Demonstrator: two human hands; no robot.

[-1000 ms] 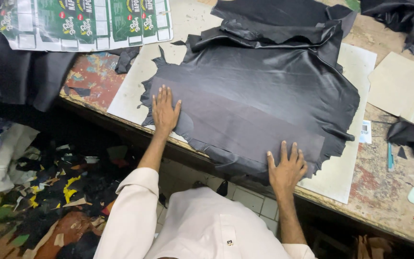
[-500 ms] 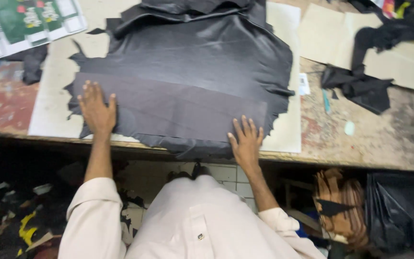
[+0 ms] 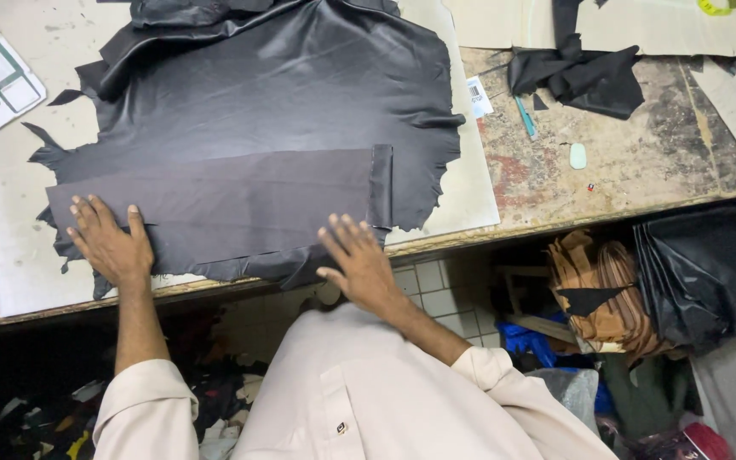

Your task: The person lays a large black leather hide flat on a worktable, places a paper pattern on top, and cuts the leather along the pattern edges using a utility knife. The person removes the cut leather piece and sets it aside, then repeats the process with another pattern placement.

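I see the counter (image 3: 641,162) running across the upper frame, its worn surface bare at the right. On it, left of centre, lies a pale board (image 3: 470,187), and over that spreads the black leather hide (image 3: 283,85), filling the upper middle of the frame, ragged at its edges. Its near edge is folded back toward the top, showing a matte dark band (image 3: 215,204) across the lower part of the hide. My left hand (image 3: 111,245) lies flat on the left end of that band, fingers spread, pinching nothing. My right hand (image 3: 358,260) is at the counter's front edge by the hide's lower right corner, fingers spread and open; I cannot tell whether it presses the leather. Black leather scraps (image 3: 581,72) sit at upper right, with a small blue pen (image 3: 525,117) just beside them.
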